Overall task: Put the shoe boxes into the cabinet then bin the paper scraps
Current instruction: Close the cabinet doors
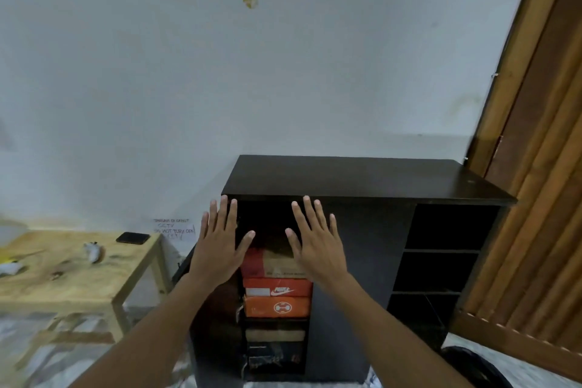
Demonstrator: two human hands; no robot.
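A dark cabinet (362,179) stands against the white wall. Its left compartment holds stacked shoe boxes: a red and brown one (271,263) on top, an orange box with a white logo (278,288) below it, then another orange box (277,306), and darker boxes (274,346) on the shelf underneath. My left hand (220,239) and my right hand (315,239) are raised in front of that compartment, palms forward, fingers spread, holding nothing. Crumpled paper scraps (93,251) lie on the wooden table at the left.
A low wooden table (78,280) at the left carries a black phone (133,238) and more scraps. The cabinet's right side has open, dark shelves (441,249). A brown slatted door (535,167) is at the right. A black bag (472,365) sits on the floor.
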